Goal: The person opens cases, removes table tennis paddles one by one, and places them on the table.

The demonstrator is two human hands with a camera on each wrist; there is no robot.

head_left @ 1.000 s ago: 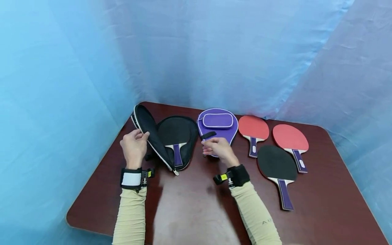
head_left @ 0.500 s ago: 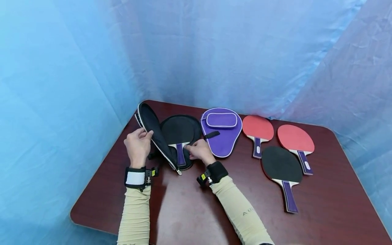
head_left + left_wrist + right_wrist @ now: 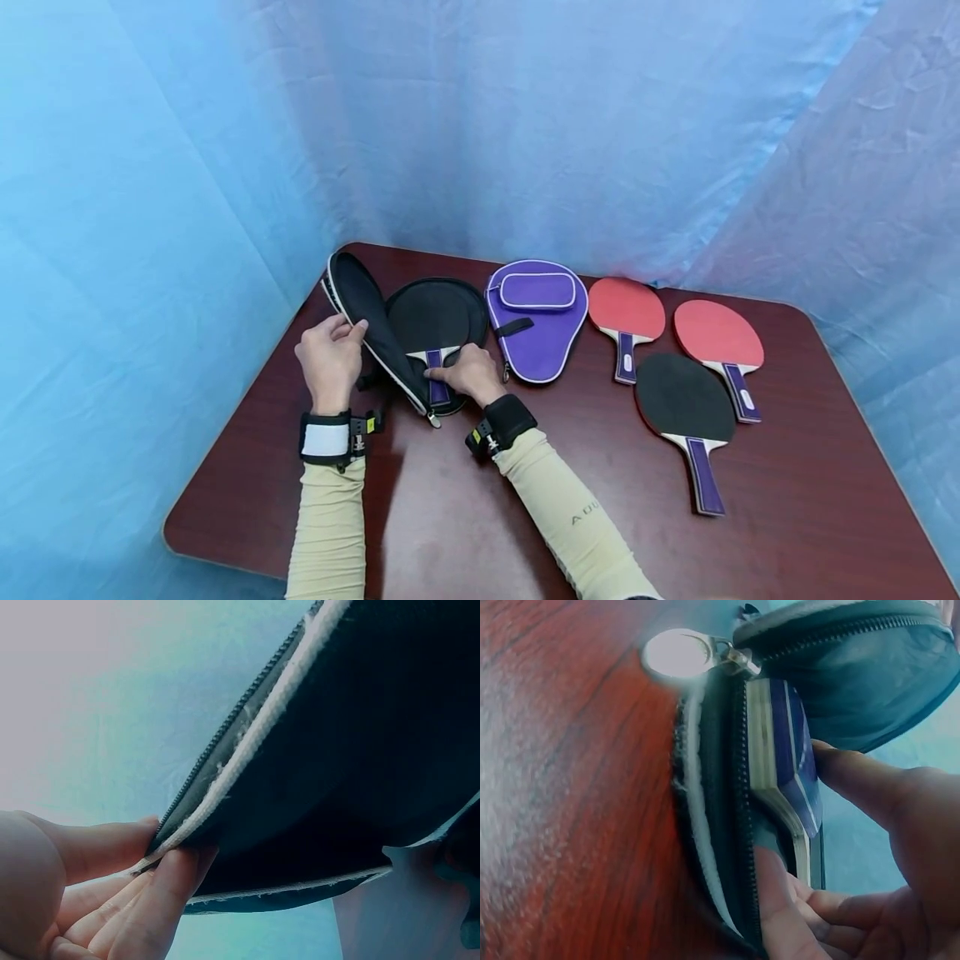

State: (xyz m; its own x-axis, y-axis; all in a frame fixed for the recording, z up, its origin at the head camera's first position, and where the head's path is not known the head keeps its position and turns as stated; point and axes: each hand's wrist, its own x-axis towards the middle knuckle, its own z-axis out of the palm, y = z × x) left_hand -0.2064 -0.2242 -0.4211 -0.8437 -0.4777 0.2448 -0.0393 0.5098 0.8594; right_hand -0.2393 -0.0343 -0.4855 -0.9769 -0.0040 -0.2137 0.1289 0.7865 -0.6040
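Observation:
My left hand (image 3: 328, 360) pinches the white-trimmed edge of the lifted flap on a black zippered paddle case (image 3: 358, 287). Its thumb and fingers close over that rim (image 3: 225, 780) in the left wrist view. Inside the case lies a table tennis paddle (image 3: 426, 315), black side up, with a purple handle (image 3: 784, 742). My right hand (image 3: 474, 372) grips this paddle, thumb on the handle's face and fingers at its side, partly hidden against the case edge. A metal zipper pull (image 3: 679, 654) hangs by the handle's end.
A purple paddle case (image 3: 540, 342) with a small pocket lies right of the black one. Further right are two red-faced paddles (image 3: 626, 310) (image 3: 718, 333) and one black-faced paddle (image 3: 685, 396). Blue curtains (image 3: 480, 133) stand behind the brown table (image 3: 810, 500).
My right hand has moved left from the purple case to the paddle in the black case, and its thumb has come onto the handle. My left hand keeps holding the flap up.

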